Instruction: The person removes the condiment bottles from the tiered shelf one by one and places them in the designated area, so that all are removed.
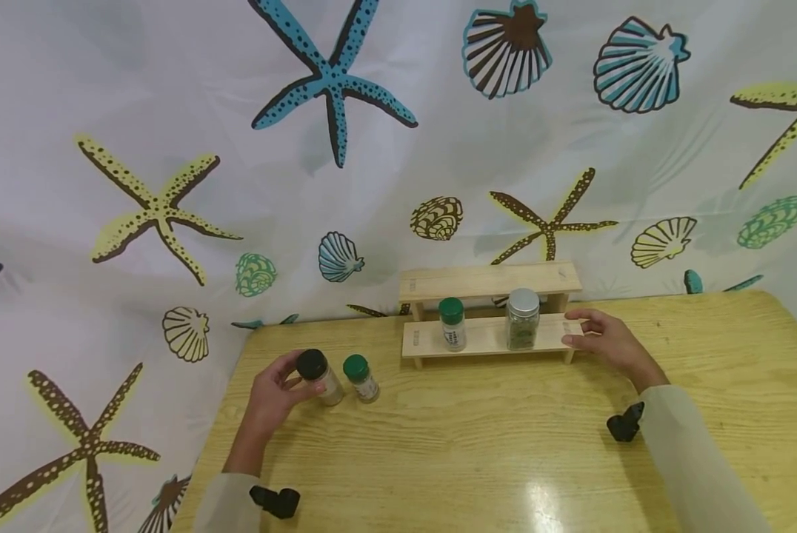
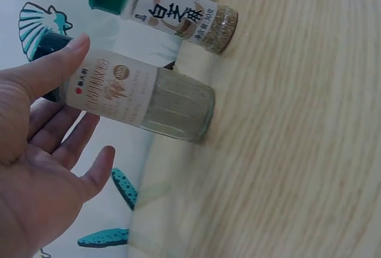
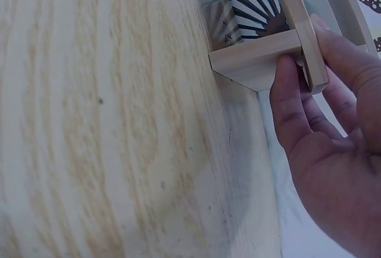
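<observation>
My left hand (image 1: 273,394) grips a black-capped glass jar (image 1: 332,388) at the table's left. In the left wrist view, the thumb of my left hand (image 2: 44,157) lies across the label of the jar (image 2: 178,106) near its cap, with fingers behind. Just right of it stands a smaller green-capped jar (image 1: 367,388), not touched by the hand. My right hand (image 1: 610,346) holds the right end of a two-tier wooden rack (image 1: 485,342). The right wrist view has my right hand (image 3: 342,157) pinching the end of the rack's board (image 3: 312,61) between thumb and fingers.
On the rack's lower tier stand a green-capped jar (image 1: 454,334) and a larger silver-lidded jar (image 1: 522,329). Behind the wooden table (image 1: 452,444) hangs a cloth (image 1: 385,185) printed with starfish and shells.
</observation>
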Motion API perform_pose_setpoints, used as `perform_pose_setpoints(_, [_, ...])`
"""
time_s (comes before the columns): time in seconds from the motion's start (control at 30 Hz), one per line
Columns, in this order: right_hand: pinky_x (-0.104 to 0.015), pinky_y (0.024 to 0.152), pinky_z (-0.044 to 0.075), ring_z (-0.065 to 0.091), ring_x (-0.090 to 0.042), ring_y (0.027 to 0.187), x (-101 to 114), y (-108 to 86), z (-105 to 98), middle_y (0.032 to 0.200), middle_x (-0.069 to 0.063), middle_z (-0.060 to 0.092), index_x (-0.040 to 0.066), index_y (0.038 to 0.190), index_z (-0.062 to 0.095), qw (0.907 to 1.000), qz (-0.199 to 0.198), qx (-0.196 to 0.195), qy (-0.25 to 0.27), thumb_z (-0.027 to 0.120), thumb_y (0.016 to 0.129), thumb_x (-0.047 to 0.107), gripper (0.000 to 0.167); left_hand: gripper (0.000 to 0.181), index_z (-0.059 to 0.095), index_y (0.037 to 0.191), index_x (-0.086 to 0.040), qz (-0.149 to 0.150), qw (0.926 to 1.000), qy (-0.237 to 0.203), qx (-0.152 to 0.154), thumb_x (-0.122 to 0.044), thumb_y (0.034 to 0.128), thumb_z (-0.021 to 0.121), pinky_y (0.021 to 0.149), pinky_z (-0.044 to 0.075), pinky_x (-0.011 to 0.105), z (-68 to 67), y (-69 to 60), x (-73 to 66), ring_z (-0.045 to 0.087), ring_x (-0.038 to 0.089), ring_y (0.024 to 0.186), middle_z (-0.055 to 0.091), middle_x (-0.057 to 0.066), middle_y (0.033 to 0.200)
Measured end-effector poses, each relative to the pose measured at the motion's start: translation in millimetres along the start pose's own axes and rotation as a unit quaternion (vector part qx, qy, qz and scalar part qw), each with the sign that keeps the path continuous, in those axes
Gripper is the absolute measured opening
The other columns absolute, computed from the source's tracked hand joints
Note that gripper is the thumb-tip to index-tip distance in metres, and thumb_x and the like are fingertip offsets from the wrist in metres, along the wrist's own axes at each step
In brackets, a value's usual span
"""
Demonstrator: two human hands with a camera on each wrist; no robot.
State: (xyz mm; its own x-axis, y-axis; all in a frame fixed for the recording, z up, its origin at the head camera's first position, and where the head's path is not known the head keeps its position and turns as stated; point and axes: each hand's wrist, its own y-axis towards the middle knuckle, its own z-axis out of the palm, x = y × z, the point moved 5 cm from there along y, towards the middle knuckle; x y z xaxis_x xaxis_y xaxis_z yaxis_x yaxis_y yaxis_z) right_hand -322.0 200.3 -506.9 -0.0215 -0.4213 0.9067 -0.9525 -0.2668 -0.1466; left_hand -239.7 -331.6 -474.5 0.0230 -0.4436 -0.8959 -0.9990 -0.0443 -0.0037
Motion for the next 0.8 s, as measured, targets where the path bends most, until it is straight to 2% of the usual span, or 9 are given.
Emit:
perform_pose_setpoints(0.1, [-0.034,0.081,0.048,0.045,-0.026,0.103,0,-0.1,2,0.121,-0.019,0.044,0.009,0.139,0.043,1.0,-0.001,0.0,0.001,0.064,0.09,0.039,0.061,0.07,0.046,0.138,-0.007,0.013,0.9998,0.013,0.007,-0.016,0.0775,0.079,0.109,0.035,0.055,-4.0,-2.2,-7.8,0.037,0.03,0.137,0.045,0.015,0.144])
perform_pose_setpoints(0.27, [-0.036,0.085,0.048,0.044,-0.03,0.113,1,-2.1,2,0.13,-0.02,0.041,0.009,0.141,0.042,1.0,-0.001,0.003,0.0,0.063,0.09,0.04,0.063,0.074,0.04,0.142,-0.007,0.035,0.9993,0.015,0.005,-0.016,0.0789,0.078,0.111,0.032,0.056,-8.5,-4.6,-20.1,0.034,0.031,0.139,0.042,0.016,0.146])
perform_pose_setpoints(0.33, [-0.036,0.085,0.048,0.043,-0.029,0.113,2,-2.8,0,0.131,-0.02,0.041,0.009,0.141,0.042,1.0,-0.002,-0.001,-0.003,0.063,0.09,0.04,0.063,0.075,0.038,0.143,-0.005,0.049,0.9987,0.011,0.0,-0.016,0.0796,0.077,0.112,0.031,0.054,-8.0,-4.9,-29.1,0.034,0.032,0.139,0.041,0.017,0.146])
perform_pose_setpoints(0.47, [-0.031,0.08,0.049,0.045,-0.021,0.1,3,-2.0,-1,0.121,-0.017,0.045,0.007,0.14,0.043,1.0,-0.007,-0.006,0.001,0.064,0.091,0.035,0.06,0.072,0.038,0.142,-0.003,0.088,0.996,0.004,-0.011,-0.01,0.0803,0.076,0.114,0.031,0.047,-5.8,-5.1,-55.9,0.035,0.031,0.137,0.042,0.018,0.145])
perform_pose_setpoints(0.57, [-0.032,0.081,0.05,0.045,-0.02,0.099,3,-0.3,2,0.123,-0.018,0.045,0.005,0.14,0.042,0.9999,-0.011,-0.002,0.011,0.064,0.091,0.033,0.06,0.07,0.04,0.141,-0.005,0.108,0.994,0.006,-0.02,-0.009,0.0805,0.075,0.113,0.036,0.034,-4.6,-3.3,-75.0,0.039,0.028,0.135,0.044,0.015,0.143])
perform_pose_setpoints(0.67, [-0.034,0.084,0.05,0.045,-0.024,0.107,4,0.0,3,0.129,-0.02,0.043,0.006,0.14,0.042,0.9999,-0.008,-0.001,0.013,0.064,0.091,0.033,0.061,0.069,0.042,0.14,-0.007,0.121,0.9924,0.002,-0.024,-0.011,0.0806,0.076,0.11,0.039,0.027,2.3,2.5,-92.2,0.042,0.023,0.133,0.047,0.012,0.141])
perform_pose_setpoints(0.73, [-0.035,0.085,0.049,0.044,-0.028,0.112,4,-0.8,2,0.133,-0.021,0.042,0.006,0.14,0.042,0.9999,-0.006,-0.003,0.01,0.064,0.091,0.034,0.061,0.067,0.043,0.139,-0.007,0.13,0.9912,-0.018,-0.021,-0.009,0.0804,0.075,0.111,0.038,0.028,10.2,8.1,-102.0,0.043,0.022,0.133,0.048,0.013,0.141])
perform_pose_setpoints(0.8, [-0.036,0.086,0.049,0.043,-0.03,0.115,4,-2.3,0,0.135,-0.022,0.041,0.006,0.14,0.042,1.0,-0.002,-0.005,0.007,0.064,0.091,0.034,0.061,0.066,0.043,0.138,-0.005,0.139,0.9894,-0.04,-0.016,-0.005,0.0799,0.075,0.113,0.036,0.034,20.2,13.9,-111.9,0.043,0.022,0.133,0.048,0.013,0.14])
